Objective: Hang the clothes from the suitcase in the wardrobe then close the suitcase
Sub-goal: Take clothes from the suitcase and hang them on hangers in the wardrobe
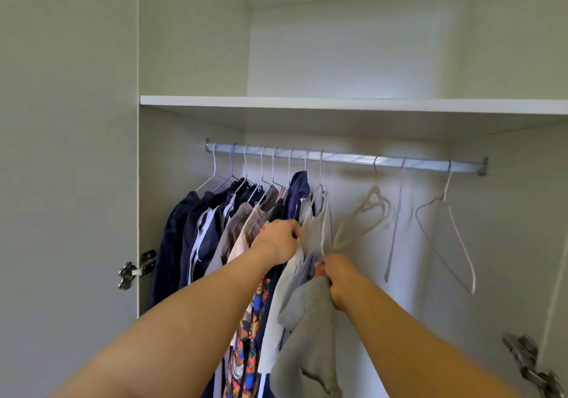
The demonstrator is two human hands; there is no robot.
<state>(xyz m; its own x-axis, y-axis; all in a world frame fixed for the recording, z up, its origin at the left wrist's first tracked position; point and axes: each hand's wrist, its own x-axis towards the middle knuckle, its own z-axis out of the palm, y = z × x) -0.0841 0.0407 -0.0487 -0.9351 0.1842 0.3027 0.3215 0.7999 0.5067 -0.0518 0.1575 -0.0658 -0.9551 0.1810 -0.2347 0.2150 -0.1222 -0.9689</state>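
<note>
Inside the open white wardrobe a metal rail (pixel 347 157) carries several hung clothes at its left end: dark navy pieces (pixel 181 238), beige ones and a colourful printed one (pixel 246 324). My left hand (pixel 281 239) pinches the pale garment (pixel 315 228) on the rightmost filled hanger. My right hand (pixel 336 277) grips a grey garment (pixel 307 336) that droops below it, close to that hanger's lower edge. The suitcase is out of view.
Three empty hangers (pixel 368 210) (pixel 395 222) (pixel 445 222) hang on the right part of the rail. A white shelf (pixel 353 105) runs above the rail. Door hinges (pixel 133 271) (pixel 528 364) stick out at the left and lower right.
</note>
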